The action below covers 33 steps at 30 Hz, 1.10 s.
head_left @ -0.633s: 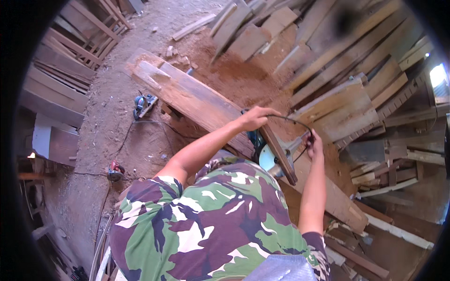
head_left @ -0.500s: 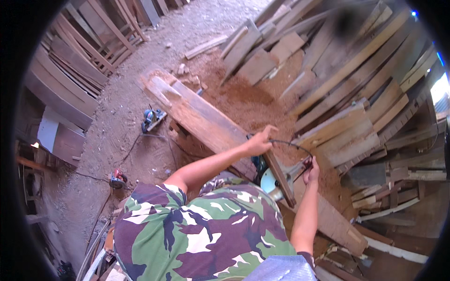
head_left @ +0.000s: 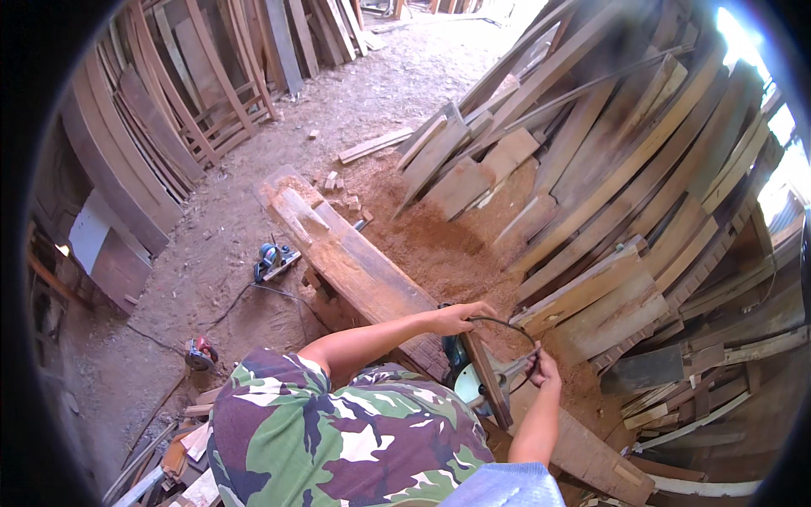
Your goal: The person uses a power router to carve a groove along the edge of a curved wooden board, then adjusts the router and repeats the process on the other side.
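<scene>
My left hand (head_left: 460,318) is closed at the upper end of a dark narrow wooden strip (head_left: 490,382), its fingers reaching over to the right. Under the strip sits a teal power tool (head_left: 454,351) with a pale round disc-shaped part (head_left: 470,384). A thin black cable (head_left: 512,324) arcs from beside my left fingers to my right hand (head_left: 545,370), which pinches it to the right of the strip. A greyish flat piece (head_left: 517,367) reaches from the strip toward the right hand. All this rests over a long, thick plank (head_left: 372,270) dusted with sawdust. The left palm is hidden.
A blue circular saw (head_left: 272,260) and a red power tool (head_left: 201,353) lie on the dirt floor at left, with cables trailing. Stacked boards (head_left: 591,203) lean along the right, upright frames and boards (head_left: 198,68) at far left. Sawdust (head_left: 443,245) is heaped beyond the plank.
The view has shifted, so the hands, strip and tool sit lower in it. My left index finger, raised before, now lies flatter. The cable's arc between the hands looks more rounded.
</scene>
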Motion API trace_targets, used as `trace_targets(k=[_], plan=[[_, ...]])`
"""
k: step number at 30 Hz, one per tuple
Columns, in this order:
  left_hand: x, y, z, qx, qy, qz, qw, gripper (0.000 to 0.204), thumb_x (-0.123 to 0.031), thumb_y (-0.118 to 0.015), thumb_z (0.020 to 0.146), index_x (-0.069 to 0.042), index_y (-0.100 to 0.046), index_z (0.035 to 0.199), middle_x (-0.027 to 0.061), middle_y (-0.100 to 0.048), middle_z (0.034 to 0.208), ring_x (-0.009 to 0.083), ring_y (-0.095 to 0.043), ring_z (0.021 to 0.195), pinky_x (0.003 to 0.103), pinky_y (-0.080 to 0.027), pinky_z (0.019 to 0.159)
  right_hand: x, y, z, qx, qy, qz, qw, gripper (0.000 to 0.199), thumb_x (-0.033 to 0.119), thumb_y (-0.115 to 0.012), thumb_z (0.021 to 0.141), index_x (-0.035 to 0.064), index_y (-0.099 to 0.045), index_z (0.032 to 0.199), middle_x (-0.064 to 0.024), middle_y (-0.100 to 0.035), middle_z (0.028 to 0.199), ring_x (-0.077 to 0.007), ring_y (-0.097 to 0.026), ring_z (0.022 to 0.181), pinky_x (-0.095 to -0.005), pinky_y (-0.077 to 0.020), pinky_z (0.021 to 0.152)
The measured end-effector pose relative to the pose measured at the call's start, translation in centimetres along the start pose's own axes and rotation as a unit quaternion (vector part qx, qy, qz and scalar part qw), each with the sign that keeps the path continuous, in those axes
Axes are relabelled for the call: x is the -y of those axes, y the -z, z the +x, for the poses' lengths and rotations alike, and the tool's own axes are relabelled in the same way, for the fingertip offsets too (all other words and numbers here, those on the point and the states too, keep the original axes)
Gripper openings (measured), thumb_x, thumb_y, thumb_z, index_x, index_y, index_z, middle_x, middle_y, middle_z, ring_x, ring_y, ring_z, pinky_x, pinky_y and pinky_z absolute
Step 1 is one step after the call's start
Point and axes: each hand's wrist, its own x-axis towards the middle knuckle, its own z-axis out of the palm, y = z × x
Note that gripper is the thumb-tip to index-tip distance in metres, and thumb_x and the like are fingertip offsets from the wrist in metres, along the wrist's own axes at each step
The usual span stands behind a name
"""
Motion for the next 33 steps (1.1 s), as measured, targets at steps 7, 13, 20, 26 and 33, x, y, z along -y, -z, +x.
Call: trace_targets(k=[7,13,20,26,33], plan=[[5.8,2.6,-0.2,-0.032,0.002,0.196,0.980,0.033,-0.017,-0.049,0.100,-0.003,-0.075,0.113,0.0236,-0.074,0.109,0.0332,-0.070,0.101,0.043,-0.054,0.094,-9.2,3.7,-3.1,-0.039,0.127,-0.351,0.927,0.024,0.037,-0.061,0.107,0.0146,-0.061,0.098,0.0014,-0.054,0.069,-0.0126,-0.047,0.054,-0.0292,-0.0409,0.047],[0.5,1.2,-4.1,-0.066,0.078,0.182,0.978,0.045,-0.041,-0.076,0.096,-0.003,-0.071,0.119,0.0171,-0.078,0.109,0.0244,-0.073,0.102,0.038,-0.055,0.092,-20.6,1.3,-17.1,-0.145,0.142,-0.208,0.957,0.026,0.030,-0.056,0.111,0.0096,-0.063,0.096,0.0056,-0.047,0.066,-0.0078,-0.044,0.054,-0.0275,-0.0401,0.050],[1.7,0.5,-4.4,-0.096,0.117,0.203,0.967,0.044,-0.033,-0.086,0.088,-0.002,-0.069,0.115,0.0166,-0.078,0.099,0.0266,-0.075,0.093,0.038,-0.056,0.085,-30.7,-0.5,-27.1,-0.271,0.192,-0.347,0.877,0.035,0.032,-0.056,0.109,-0.0013,-0.061,0.103,-0.0234,-0.063,0.084,-0.0353,-0.065,0.081,-0.0438,-0.0496,0.077],[0.2,-0.8,-2.8,-0.106,0.094,0.218,0.966,0.046,-0.036,-0.085,0.090,0.001,-0.066,0.110,0.0200,-0.076,0.091,0.0263,-0.074,0.082,0.040,-0.054,0.075,-31.6,-3.2,-34.2,-0.350,0.194,-0.427,0.811,0.030,0.030,-0.056,0.107,0.0034,-0.065,0.099,-0.0250,-0.065,0.085,-0.0455,-0.065,0.080,-0.0483,-0.0500,0.073],[-1.9,-3.3,1.2,-0.140,0.105,0.329,0.928,0.060,-0.050,-0.084,0.086,0.003,-0.068,0.109,0.0236,-0.074,0.085,0.0355,-0.075,0.081,0.041,-0.056,0.073,-22.9,-9.8,-35.7,-0.135,0.184,-0.647,0.727,0.018,0.019,-0.060,0.098,0.0050,-0.070,0.092,-0.0243,-0.069,0.090,-0.0439,-0.069,0.085,-0.0522,-0.0524,0.074]])
